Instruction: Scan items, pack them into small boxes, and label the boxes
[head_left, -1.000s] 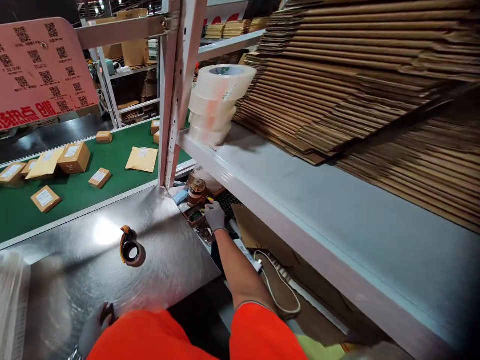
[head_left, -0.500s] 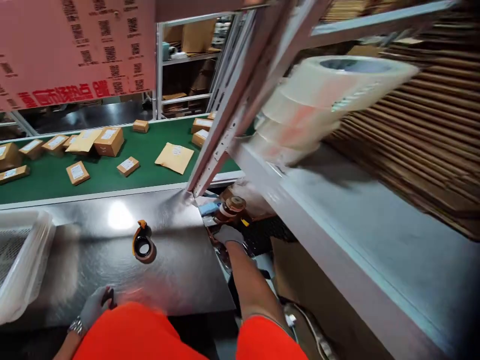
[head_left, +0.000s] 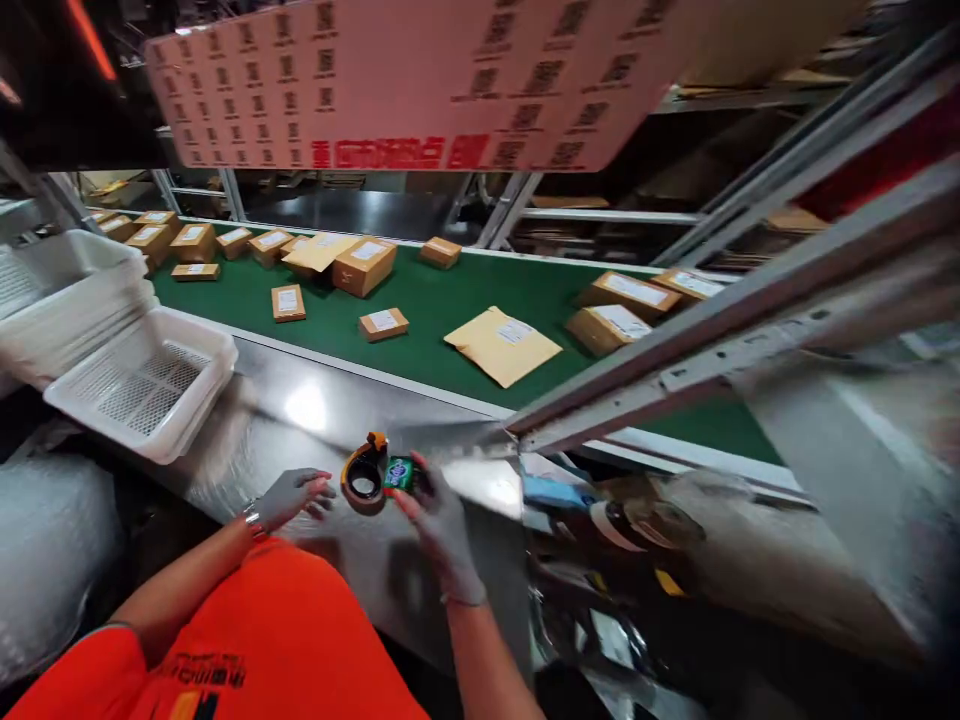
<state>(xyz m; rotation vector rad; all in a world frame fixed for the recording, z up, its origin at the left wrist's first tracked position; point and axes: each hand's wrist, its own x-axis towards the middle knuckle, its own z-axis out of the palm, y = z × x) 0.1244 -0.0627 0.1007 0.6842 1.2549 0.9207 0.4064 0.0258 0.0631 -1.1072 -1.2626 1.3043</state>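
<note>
- The right hand point(head_left: 442, 520), gloved, pinches a small green packet point(head_left: 399, 474) between thumb and fingertips, closed lightly around it — the packet sits just above the steel counter point(head_left: 300, 420), near its middle.
- The left hand point(head_left: 294, 494), also gloved, lies open and relaxed on the counter, fingers spread toward a tape dispenser point(head_left: 365, 478); it holds nothing and seems just short of touching it.
- The dispenser, a dark ring with an orange tip, rests flat on the counter between the two hands, right beside the packet.
- The packet looks light and thin, probably a glossy wrapper — likely slippery under glove fabric, so a pinch across its flat faces suits it better than its edges.
- The dispenser looks rigid and light; its ring is the obvious place to hold.
- White baskets point(head_left: 142, 385) are stacked at the counter's left end; labelled boxes ride the green conveyor point(head_left: 450, 300) along the far edge.
</note>
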